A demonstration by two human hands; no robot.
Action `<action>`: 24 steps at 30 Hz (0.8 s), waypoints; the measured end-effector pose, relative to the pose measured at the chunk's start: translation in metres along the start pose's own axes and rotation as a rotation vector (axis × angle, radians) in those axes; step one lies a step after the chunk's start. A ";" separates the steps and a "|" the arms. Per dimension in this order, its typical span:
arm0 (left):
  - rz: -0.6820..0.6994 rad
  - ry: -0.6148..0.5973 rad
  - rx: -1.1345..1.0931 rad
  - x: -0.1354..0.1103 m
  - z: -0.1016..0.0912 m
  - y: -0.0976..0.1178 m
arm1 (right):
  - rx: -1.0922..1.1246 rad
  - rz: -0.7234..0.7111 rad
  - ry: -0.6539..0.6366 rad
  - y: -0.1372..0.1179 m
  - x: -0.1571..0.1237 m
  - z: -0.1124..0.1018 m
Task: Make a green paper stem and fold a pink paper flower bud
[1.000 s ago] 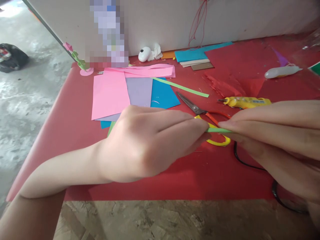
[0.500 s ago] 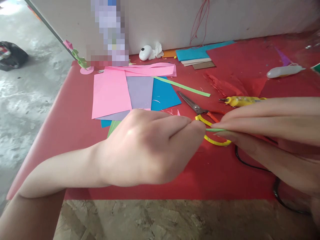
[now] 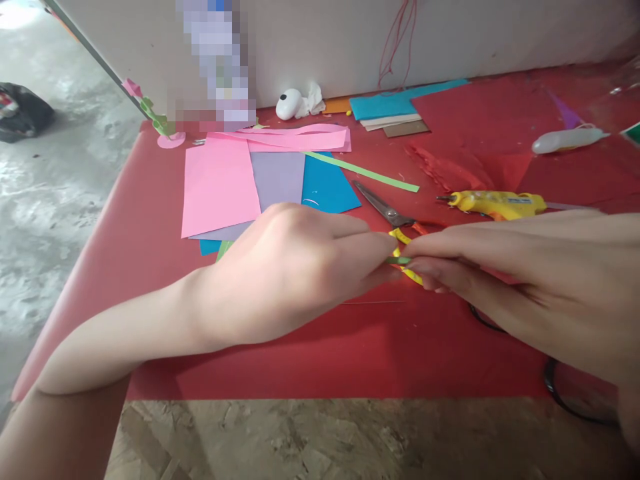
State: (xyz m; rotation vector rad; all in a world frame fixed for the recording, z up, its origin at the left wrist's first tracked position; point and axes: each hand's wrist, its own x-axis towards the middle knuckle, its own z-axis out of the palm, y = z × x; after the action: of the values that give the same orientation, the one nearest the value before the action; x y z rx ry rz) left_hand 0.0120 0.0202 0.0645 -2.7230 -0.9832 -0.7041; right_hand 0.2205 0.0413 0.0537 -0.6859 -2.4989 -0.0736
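Note:
Between both sets of fingertips, above the red tabletop, is a thin green paper piece (image 3: 400, 260); only a short length shows, so its full shape is hidden. My left hand (image 3: 305, 267) is closed on one end, knuckles up. My right hand (image 3: 490, 267) pinches the other end between thumb and fingers. Beneath the hands lie scissors (image 3: 393, 217) with red and yellow handles, partly covered. A yellow glue gun (image 3: 500, 203) rests just beyond my right hand. A light green paper strip (image 3: 365, 173) lies behind the scissors.
Pink paper (image 3: 220, 190), lilac paper (image 3: 277, 177) and blue paper (image 3: 330, 183) overlap at the left. A paper flower (image 3: 155, 117) stands at the back left corner. Farther back are a white round object (image 3: 289, 105), blue folded paper (image 3: 400, 100) and a white bottle (image 3: 567, 140). A black cord (image 3: 555, 390) hangs at right.
Both hands have shifted slightly left, and my right hand has turned and come closer to the left. Less of the green piece shows between them; more of the glue gun is visible.

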 end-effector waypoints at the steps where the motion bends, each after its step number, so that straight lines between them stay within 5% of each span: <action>1: 0.024 0.033 0.011 0.000 0.000 -0.001 | -0.023 -0.013 0.009 0.001 0.001 0.000; 6: 0.028 0.065 -0.065 0.003 -0.002 -0.003 | -0.115 -0.009 0.095 0.002 0.005 -0.007; 12: -0.055 0.061 -0.168 0.008 -0.006 0.001 | -0.150 0.040 0.039 0.004 -0.011 -0.010; 24: -0.074 0.027 -0.208 0.006 -0.005 0.002 | -0.130 -0.142 -0.033 0.003 -0.007 -0.010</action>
State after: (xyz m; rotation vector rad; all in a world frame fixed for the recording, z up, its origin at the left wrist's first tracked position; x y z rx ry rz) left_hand 0.0152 0.0206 0.0716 -2.8557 -1.0651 -0.9011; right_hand 0.2323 0.0384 0.0581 -0.5646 -2.5891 -0.2806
